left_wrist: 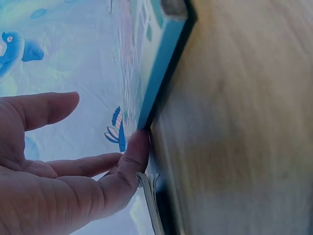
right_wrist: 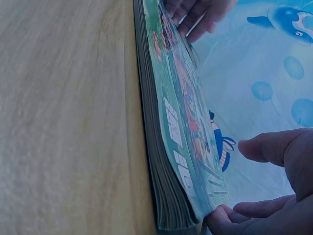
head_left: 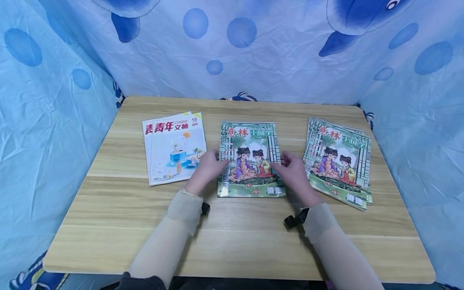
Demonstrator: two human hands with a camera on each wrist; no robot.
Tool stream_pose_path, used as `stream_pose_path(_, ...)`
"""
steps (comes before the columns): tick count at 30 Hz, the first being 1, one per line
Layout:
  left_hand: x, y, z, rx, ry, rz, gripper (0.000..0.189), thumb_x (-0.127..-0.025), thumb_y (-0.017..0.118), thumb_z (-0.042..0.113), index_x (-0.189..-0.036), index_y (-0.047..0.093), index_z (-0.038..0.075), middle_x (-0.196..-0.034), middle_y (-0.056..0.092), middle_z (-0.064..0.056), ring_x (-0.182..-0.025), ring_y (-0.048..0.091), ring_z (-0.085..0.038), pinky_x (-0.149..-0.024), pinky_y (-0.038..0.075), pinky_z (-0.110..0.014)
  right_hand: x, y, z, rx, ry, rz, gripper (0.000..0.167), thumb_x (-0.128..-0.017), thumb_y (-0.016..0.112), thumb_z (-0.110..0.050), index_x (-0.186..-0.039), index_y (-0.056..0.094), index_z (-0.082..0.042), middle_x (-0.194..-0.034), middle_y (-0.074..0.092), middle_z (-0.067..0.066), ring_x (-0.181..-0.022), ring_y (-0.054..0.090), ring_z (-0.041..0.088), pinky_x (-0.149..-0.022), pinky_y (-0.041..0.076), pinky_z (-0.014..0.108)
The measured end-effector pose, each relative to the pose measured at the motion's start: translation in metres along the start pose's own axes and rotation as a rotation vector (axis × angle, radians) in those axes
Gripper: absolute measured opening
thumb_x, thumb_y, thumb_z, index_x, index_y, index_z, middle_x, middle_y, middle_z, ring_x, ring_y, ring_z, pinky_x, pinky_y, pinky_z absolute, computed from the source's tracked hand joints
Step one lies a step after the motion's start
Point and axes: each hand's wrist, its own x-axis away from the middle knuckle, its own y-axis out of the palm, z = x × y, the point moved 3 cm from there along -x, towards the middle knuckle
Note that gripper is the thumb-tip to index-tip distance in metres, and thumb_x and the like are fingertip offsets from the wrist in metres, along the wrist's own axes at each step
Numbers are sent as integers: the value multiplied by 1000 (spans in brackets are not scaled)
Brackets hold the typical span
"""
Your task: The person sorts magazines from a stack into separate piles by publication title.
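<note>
A green magazine with two cartoon children on its cover lies flat at the middle of the table. My left hand is at its left edge. In the left wrist view, the fingers of that hand touch the teal spine, and the thumb stands away from the cover. At the opposite edge is my right hand. Its fingers meet the magazine's corner in the right wrist view, while the thumb is raised apart from the cover. The thick page edges face that camera.
Left of the hands lie overlapping white magazines with red titles. On the right, several green magazines with the same cover form a slanted pile. The wooden table is bordered by blue fabric walls at the back and sides.
</note>
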Motion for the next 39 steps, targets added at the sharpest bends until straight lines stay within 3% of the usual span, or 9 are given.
stream_pose_path(5, -5, -3, -3, 16, 16, -5, 31, -96, 68, 25, -86, 56, -2, -72, 49, -6, -62, 46, -20, -54, 41, -33, 1, -1, -2, -15, 8, -6, 71, -95, 74, -25, -151, 42, 3, -135, 57, 19, -121, 55, 30, -104, 47, 43)
stream_pose_path(10, -7, -2, -4, 117, 6, -85, 32, -97, 69, 23, -114, 62, -2, -92, 63, -11, -82, 60, -24, -72, 53, -37, 1, -2, -3, -33, -4, -15, 71, -95, 74, -24, -151, 41, 4, -135, 57, 20, -121, 55, 31, -105, 46, 44)
stream_pose_path(13, -4, 2, -3, 204, 0, -146, 51, -95, 69, 13, -140, 50, -1, -119, 65, -15, -104, 64, -29, -93, 52, -43, 2, -1, -3, -36, -6, -23, 74, -95, 74, -24, -153, 38, 4, -137, 56, 20, -123, 54, 31, -105, 46, 43)
stream_pose_path(15, -2, 3, -2, 243, 16, -181, 66, -94, 68, 6, -152, 37, -1, -132, 60, -19, -112, 62, -32, -100, 49, -44, 1, 0, -4, -36, -6, -25, 74, -95, 74, -24, -153, 38, 4, -137, 56, 20, -123, 53, 32, -106, 45, 43)
stream_pose_path(17, 0, 4, -2, 271, 36, -197, 77, -92, 67, 0, -157, 26, -1, -141, 54, -20, -116, 62, -32, -102, 48, -44, 1, 0, -4, -36, 1, -24, 73, -95, 74, -25, -153, 38, 3, -136, 56, 19, -123, 53, 31, -106, 45, 43)
stream_pose_path(21, 2, 4, -2, 280, 49, -198, 81, -93, 65, -2, -160, 19, -1, -149, 49, -20, -115, 63, -33, -101, 50, -43, 0, 1, -3, -32, 5, -26, 71, -95, 74, -24, -152, 40, 2, -134, 57, 19, -122, 53, 31, -106, 45, 43)
stream_pose_path(24, 2, 3, -3, 294, 35, -183, 79, -94, 65, -2, -159, 21, 0, -140, 57, -21, -107, 66, -31, -97, 53, -42, 0, 1, -3, -31, 4, -28, 72, -95, 74, -24, -153, 39, 2, -134, 57, 18, -121, 53, 30, -106, 45, 43)
stream_pose_path(29, 5, -1, -2, 368, 12, -172, 70, -96, 62, -2, -157, 28, 4, -107, 70, -18, -90, 71, -29, -85, 58, -41, 1, 1, -2, -28, 1, -33, 75, -94, 74, -23, -154, 36, 3, -134, 56, 19, -121, 53, 31, -105, 46, 43)
stream_pose_path(39, 5, -6, 3, 527, 51, -198, 65, -99, 58, -5, -157, 33, 12, -104, 72, -19, -91, 72, -33, -80, 60, -40, 2, -3, -3, -15, -37, -114, 84, -90, 79, -29, -155, 35, 3, -131, 57, 18, -119, 55, 32, -102, 48, 45)
